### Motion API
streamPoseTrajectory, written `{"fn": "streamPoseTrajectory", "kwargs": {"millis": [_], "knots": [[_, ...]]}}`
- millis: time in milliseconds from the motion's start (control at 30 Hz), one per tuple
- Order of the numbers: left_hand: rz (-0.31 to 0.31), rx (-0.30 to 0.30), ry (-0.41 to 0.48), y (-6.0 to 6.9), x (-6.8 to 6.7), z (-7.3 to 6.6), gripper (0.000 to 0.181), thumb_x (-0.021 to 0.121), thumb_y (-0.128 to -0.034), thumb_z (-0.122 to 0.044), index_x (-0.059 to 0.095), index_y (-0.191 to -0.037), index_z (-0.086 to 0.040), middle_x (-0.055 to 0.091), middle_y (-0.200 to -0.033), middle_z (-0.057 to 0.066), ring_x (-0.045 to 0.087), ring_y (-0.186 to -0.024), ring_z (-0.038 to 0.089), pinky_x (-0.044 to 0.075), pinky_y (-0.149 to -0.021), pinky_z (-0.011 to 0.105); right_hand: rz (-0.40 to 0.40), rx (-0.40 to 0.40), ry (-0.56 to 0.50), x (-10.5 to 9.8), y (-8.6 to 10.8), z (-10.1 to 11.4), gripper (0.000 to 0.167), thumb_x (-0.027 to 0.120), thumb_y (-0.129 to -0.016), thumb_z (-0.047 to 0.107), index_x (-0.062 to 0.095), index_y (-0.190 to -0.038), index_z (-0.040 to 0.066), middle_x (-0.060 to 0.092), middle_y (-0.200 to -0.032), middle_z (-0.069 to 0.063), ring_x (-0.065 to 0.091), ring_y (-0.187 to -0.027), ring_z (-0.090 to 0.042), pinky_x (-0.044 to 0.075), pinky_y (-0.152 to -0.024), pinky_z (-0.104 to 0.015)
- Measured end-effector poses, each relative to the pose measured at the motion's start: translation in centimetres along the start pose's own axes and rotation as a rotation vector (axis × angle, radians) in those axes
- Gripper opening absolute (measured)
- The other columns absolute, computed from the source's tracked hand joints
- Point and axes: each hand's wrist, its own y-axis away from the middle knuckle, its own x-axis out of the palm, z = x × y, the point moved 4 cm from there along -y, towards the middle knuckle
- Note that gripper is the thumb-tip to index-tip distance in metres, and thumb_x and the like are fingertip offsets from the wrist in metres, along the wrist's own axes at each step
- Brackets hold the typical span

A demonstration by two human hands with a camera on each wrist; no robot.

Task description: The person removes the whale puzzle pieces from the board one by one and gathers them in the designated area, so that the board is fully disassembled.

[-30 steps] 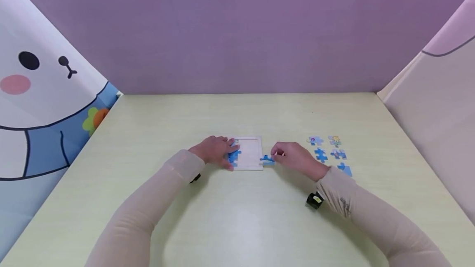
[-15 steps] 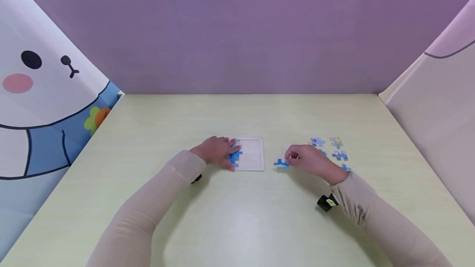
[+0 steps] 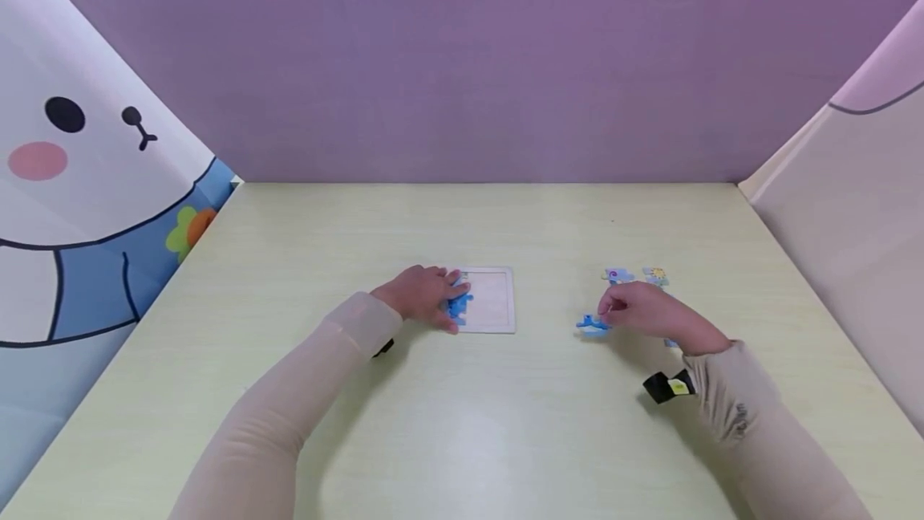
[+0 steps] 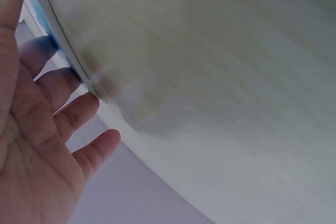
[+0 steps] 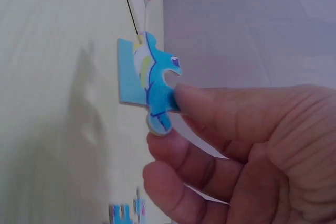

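In the head view my left hand [image 3: 417, 294] rests over the left side of a square white puzzle frame [image 3: 512, 299], its fingers spread. Blue puzzle pieces [image 3: 458, 308] lie in the frame's left part, partly under that hand. The left wrist view catches the fingertips at the frame's edge. To the right of the frame, my right hand [image 3: 646, 311] pinches a blue jigsaw puzzle piece [image 5: 157, 87] between thumb and finger, raised above the table. A blue creature with an eye is printed on the piece, with light blue at one corner.
Several loose puzzle pieces lie on the pale table [image 3: 433, 424] behind and beneath the right hand, among them a purple-and-blue piece [image 3: 618, 274] and a piece with a yellow sun [image 3: 655, 274]. A purple wall [image 3: 462, 62] stands behind the table.
My right hand has moved rightward with the pinched puzzle piece, away from the frame and toward the loose pieces, which it now partly covers. The left hand has stayed on the frame.
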Motion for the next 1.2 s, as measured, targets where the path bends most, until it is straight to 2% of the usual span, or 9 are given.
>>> {"fn": "streamPoseTrajectory", "kwargs": {"millis": [367,533,733,867,1200], "knots": [[0.020,-0.006,0.014,0.0,0.2,0.2,0.078,0.062,-0.0875,-0.054,0.034,-0.150,-0.016,0.028,-0.154,0.013,0.032,-0.138,0.033,0.034,-0.106,0.047,0.022,0.047,-0.058,-0.6,1.5,-1.9,0.005,0.061,-0.089,0.004,0.063,-0.087,0.000,0.057,-0.075,0.003,0.047,-0.068,-0.015,0.043,-0.063,-0.031],[0.011,0.015,0.018,-0.3,0.6,0.6,0.081,0.060,-0.0860,-0.059,0.036,-0.149,-0.016,0.031,-0.153,0.014,0.034,-0.137,0.034,0.036,-0.104,0.047,0.031,0.084,-0.052,-0.8,2.3,-2.7,0.008,0.061,-0.089,0.006,0.064,-0.090,-0.002,0.060,-0.076,0.002,0.049,-0.068,-0.015,0.043,-0.065,-0.033],[0.024,0.007,0.030,0.3,0.3,0.3,0.078,0.062,-0.0877,-0.053,0.035,-0.149,-0.014,0.029,-0.153,0.015,0.031,-0.138,0.034,0.033,-0.107,0.047,0.037,0.127,-0.053,-1.2,3.1,-3.4,0.009,0.060,-0.089,0.005,0.065,-0.089,-0.002,0.056,-0.070,0.003,0.049,-0.065,-0.015,0.041,-0.067,-0.033],[0.006,0.015,0.004,0.4,0.4,0.2,0.077,0.061,-0.0882,-0.053,0.036,-0.149,-0.013,0.030,-0.153,0.015,0.033,-0.137,0.034,0.034,-0.106,0.047,0.039,0.132,-0.075,-1.3,3.5,-3.5,0.008,0.060,-0.089,0.004,0.065,-0.088,-0.003,0.055,-0.068,0.003,0.049,-0.063,-0.014,0.041,-0.067,-0.032],[-0.008,0.033,-0.012,0.5,0.4,0.0,0.078,0.061,-0.0876,-0.054,0.035,-0.149,-0.013,0.031,-0.152,0.016,0.035,-0.136,0.034,0.034,-0.105,0.046,0.056,0.188,-0.089,-1.3,3.8,-3.8,0.009,0.060,-0.089,0.003,0.065,-0.090,-0.005,0.064,-0.082,-0.002,0.052,-0.068,-0.016,0.043,-0.068,-0.034]]}}
